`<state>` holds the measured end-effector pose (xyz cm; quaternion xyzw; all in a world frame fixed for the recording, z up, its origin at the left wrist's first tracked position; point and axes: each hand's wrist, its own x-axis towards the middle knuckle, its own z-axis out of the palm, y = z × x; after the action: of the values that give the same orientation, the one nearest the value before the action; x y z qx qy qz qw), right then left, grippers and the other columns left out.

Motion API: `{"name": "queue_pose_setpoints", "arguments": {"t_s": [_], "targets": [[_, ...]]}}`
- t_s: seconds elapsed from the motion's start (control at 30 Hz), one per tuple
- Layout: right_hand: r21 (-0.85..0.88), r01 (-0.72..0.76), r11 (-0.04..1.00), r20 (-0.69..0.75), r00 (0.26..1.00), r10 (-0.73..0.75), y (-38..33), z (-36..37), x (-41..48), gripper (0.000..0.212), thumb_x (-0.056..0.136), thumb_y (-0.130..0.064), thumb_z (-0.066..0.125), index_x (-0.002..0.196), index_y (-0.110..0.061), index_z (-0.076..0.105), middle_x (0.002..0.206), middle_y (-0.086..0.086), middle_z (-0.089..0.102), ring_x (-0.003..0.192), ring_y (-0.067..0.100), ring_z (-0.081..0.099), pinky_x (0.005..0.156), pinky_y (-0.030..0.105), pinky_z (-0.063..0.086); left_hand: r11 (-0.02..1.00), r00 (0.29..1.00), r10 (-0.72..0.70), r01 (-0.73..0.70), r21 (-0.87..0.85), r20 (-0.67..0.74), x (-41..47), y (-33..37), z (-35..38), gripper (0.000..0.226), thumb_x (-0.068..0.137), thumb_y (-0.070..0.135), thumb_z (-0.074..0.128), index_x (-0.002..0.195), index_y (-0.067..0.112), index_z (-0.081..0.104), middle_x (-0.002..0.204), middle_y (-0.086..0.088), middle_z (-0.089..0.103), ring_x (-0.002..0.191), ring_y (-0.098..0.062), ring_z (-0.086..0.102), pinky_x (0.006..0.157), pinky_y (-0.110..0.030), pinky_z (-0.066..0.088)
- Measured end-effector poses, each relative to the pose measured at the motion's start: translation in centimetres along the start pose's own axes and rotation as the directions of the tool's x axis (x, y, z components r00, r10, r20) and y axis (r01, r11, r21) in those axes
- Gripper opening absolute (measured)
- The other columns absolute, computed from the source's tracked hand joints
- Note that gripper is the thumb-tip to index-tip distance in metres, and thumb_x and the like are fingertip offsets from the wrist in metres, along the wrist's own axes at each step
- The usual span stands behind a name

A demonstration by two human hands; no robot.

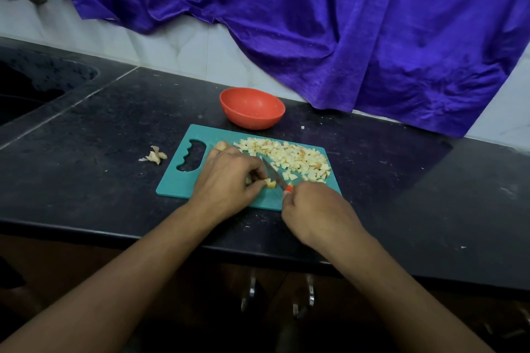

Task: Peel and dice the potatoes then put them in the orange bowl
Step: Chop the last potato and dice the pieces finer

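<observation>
Head view looks down on a dark stone counter point(86, 129), with a purple cloth point(315, 23) hanging over the tiled wall behind it. A sink point(28, 89) is cut into the counter at the far left. A small heap of peels point(155, 155) lies on the stone just left of the teal cutting board point(183, 180). The orange bowl point(252, 120) stands just beyond the board's far edge, apart from both hands. Between the bowl and the hands a wide pile of diced potato point(292, 156) covers the far and right part of the board. A brownish potato chunk point(222, 145) pokes out beyond the left hand's knuckles, near the board's handle cutout.

The board's near edge sits close to the counter's front edge, and both forearms cross that front edge. Bare stone stretches to the right of the board and to the left past the peels. 2 metal cabinet handles point(251, 292) show below the counter.

The left hand point(226, 180) has its fingers curled and pinches a small potato piece point(270, 183) between thumb and fingertips at the board's near middle. The right hand point(318, 212) is wrapped round the red handle of a knife point(274, 175), with most of the handle hidden in the fist. The blade slants up and left from the fist, right against the pinched piece. Whether its edge is in the potato cannot be told. A few loose dice lie just right of the blade.
</observation>
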<state>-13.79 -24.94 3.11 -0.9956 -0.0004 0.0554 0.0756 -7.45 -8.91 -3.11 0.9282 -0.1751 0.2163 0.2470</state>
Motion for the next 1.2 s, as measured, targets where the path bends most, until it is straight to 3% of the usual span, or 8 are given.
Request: {"name": "queue_pose_setpoints", "arguments": {"t_s": [0.2,0.33,0.4,0.67,0.83,1.2], "targets": [[-0.038,-0.011,0.999,0.047,0.999,0.013,-2.2,-1.1,0.7,0.027,0.105,-0.036,0.046,0.114,-0.016,0.063,0.097,0.001,0.06,0.092,0.02,0.061,0.073,0.035,0.048,0.998,0.999,0.027,-0.028,-0.051,-0.033,-0.2,0.4,-0.3,0.005,0.084,0.03,0.079,0.088,0.034,0.079,0.083,0.02,0.071,0.096,-0.012,0.054,0.09,-0.036,0.038],[-0.06,-0.029,0.998,0.064,0.997,0.033,-3.3,-1.3,0.9,0.027,0.104,-0.03,0.048,0.122,-0.015,0.062,0.109,0.004,0.062,0.094,0.02,0.058,0.075,0.035,0.046,0.996,0.999,0.037,-0.04,-0.077,-0.039,-0.2,0.6,-0.6,0.01,0.08,0.023,0.082,0.081,0.033,0.079,0.066,0.036,0.048,0.093,-0.011,0.053,0.086,-0.032,0.034],[-0.083,-0.034,0.996,0.067,0.997,0.04,-3.6,-1.2,1.0,0.028,0.103,-0.029,0.049,0.125,-0.015,0.061,0.116,0.006,0.062,0.095,0.022,0.056,0.076,0.035,0.045,0.997,0.999,0.037,-0.039,-0.073,-0.028,-0.1,0.6,-0.6,0.01,0.079,0.023,0.081,0.078,0.032,0.078,0.064,0.035,0.043,0.092,-0.011,0.052,0.088,-0.033,0.038],[-0.185,-0.006,0.983,0.003,1.0,0.007,-3.1,1.2,-0.5,0.033,0.106,-0.033,0.044,0.13,-0.015,0.056,0.119,0.008,0.061,0.106,0.024,0.061,0.078,0.038,0.048,0.997,1.0,0.013,-0.013,-0.08,-0.008,-0.1,0.4,-0.4,0.009,0.077,0.023,0.079,0.074,0.031,0.076,0.064,0.025,0.051,0.092,-0.009,0.049,0.089,-0.033,0.041],[-0.177,-0.006,0.984,-0.006,1.0,0.005,-2.9,1.7,-1.0,0.033,0.105,-0.034,0.046,0.129,-0.014,0.054,0.115,0.007,0.062,0.101,0.023,0.062,0.074,0.036,0.048,0.996,1.0,-0.001,0.001,-0.089,-0.003,0.0,0.2,-0.2,0.005,0.078,0.025,0.078,0.077,0.03,0.078,0.068,0.02,0.06,0.093,-0.01,0.048,0.087,-0.034,0.043],[-0.25,0.014,0.968,0.037,0.999,-0.005,-3.6,0.9,0.8,0.032,0.105,-0.028,0.049,0.133,-0.012,0.055,0.124,0.01,0.061,0.11,0.026,0.06,0.076,0.037,0.044,0.981,0.997,-0.064,0.07,-0.179,0.036,0.4,-0.2,-0.1,0.021,0.081,0.027,0.079,0.07,0.04,0.067,0.073,0.02,0.068,0.088,-0.006,0.051,0.084,-0.036,0.047]]}}
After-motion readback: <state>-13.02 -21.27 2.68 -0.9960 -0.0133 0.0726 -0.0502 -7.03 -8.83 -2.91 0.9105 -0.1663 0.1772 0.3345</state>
